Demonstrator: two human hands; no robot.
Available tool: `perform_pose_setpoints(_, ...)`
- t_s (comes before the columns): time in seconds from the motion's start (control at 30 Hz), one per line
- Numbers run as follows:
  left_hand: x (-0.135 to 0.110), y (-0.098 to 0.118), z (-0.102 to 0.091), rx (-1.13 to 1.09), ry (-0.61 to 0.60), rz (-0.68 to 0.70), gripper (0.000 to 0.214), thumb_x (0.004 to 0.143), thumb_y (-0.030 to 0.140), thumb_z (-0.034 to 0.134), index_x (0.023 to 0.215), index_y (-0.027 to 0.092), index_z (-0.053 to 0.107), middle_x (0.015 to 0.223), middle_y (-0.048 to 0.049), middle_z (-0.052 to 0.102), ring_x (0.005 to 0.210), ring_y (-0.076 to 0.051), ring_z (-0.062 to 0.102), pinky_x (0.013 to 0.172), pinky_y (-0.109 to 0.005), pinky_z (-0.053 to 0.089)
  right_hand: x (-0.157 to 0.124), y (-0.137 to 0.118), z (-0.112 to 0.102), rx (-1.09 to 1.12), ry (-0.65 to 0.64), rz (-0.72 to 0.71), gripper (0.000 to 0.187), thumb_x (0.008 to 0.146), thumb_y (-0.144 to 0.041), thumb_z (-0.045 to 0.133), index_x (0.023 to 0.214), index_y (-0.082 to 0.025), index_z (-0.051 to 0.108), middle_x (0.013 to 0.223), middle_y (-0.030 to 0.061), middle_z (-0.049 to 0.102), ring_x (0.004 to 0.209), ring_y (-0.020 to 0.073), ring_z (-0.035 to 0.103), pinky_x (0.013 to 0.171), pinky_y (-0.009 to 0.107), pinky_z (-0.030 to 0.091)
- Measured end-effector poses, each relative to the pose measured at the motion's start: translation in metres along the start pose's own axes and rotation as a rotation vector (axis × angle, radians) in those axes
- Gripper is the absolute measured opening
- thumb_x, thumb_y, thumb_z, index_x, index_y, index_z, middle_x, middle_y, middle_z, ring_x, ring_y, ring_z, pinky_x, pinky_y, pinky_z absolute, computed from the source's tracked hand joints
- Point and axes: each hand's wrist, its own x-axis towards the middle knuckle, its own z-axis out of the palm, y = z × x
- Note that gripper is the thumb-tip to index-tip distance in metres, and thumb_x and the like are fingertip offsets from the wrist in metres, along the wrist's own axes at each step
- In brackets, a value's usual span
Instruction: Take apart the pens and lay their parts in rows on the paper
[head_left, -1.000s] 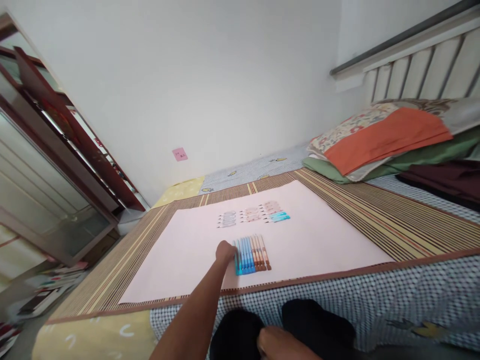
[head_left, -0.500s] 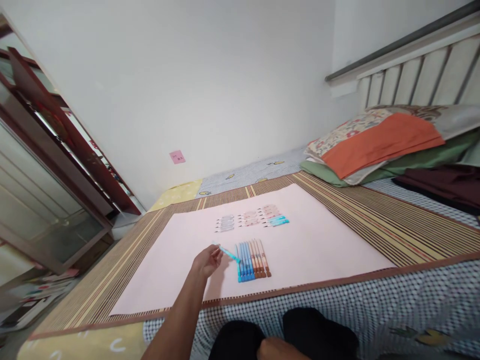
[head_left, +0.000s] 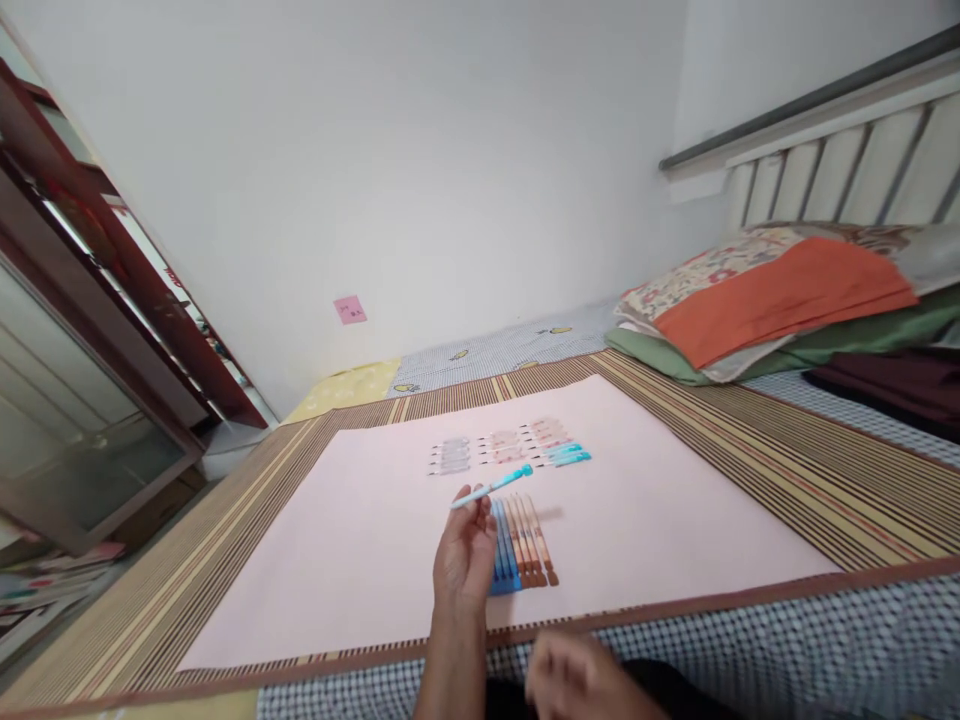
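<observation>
My left hand (head_left: 466, 550) pinches a slim pen (head_left: 491, 487) with a pale barrel and a bright cyan end that points right. The pen is held above the pink sheet (head_left: 337, 560). Under and beside the hand lies a row of blue pens (head_left: 504, 545) and brown-ended pens (head_left: 536, 545), partly hidden by the hand. Farther back are small groups of grey pens (head_left: 451, 455), pinkish pens (head_left: 501, 447) and cyan-ended pens (head_left: 570, 455), dark tips to the left. My right hand (head_left: 566, 675), smeared by motion, is low near the bed's front edge, over my dark-clothed lap.
The pink sheet lies on a striped mat (head_left: 247, 530) on a bed with checked bedding (head_left: 750, 630). Stacked pillows (head_left: 787, 300) and dark folded cloth (head_left: 892, 390) are at the right. A pink note (head_left: 349, 310) is on the wall; a door frame stands left.
My left hand has moved right and turned palm up, lifting the pen so its cyan end points up and right. My right hand has risen from my lap into fuller view.
</observation>
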Motion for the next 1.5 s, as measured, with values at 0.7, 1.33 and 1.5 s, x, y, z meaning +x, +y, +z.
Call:
perform_pose_setpoints(0.7, 0.055, -0.043, 0.010, 0.563, -0.252, 0.193, 0.035, 0.063, 0.037, 0.091, 0.087, 0.015, 0.076, 0.063, -0.0003, 0.064, 0.061, -0.013, 0.058, 0.065, -0.024, 0.046, 0.146, -0.046, -0.084, 0.684, 0.608, -0.218, 0.049, 0.060, -0.062, 0.088, 0.067, -0.018, 0.068, 0.060, 0.0020, 0.065, 0.056, 0.0145, 0.055, 0.055, 0.030, 0.043)
perform_pose_setpoints(1.33, 0.049, -0.045, 0.011, 0.594, -0.236, 0.119, 0.047, 0.065, 0.055, 0.087, 0.064, 0.018, 0.058, 0.052, 0.0024, 0.056, 0.041, -0.008, 0.042, 0.043, -0.021, 0.030, 0.143, -0.034, -0.083, 0.688, 0.593, -0.169, 0.051, 0.058, -0.063, 0.089, 0.065, -0.017, 0.068, 0.056, 0.0009, 0.062, 0.055, 0.0134, 0.052, 0.056, 0.030, 0.037)
perform_pose_setpoints(1.5, 0.051, -0.044, 0.009, 0.727, -0.130, 0.068, 0.057, 0.074, 0.071, 0.073, 0.062, 0.017, 0.061, 0.043, 0.0035, 0.045, 0.037, -0.009, 0.037, 0.039, -0.023, 0.024, 0.142, -0.033, -0.084, 0.673, 0.576, -0.195, 0.048, 0.060, -0.060, 0.090, 0.069, -0.017, 0.071, 0.062, 0.0023, 0.066, 0.060, 0.0150, 0.054, 0.060, 0.031, 0.040)
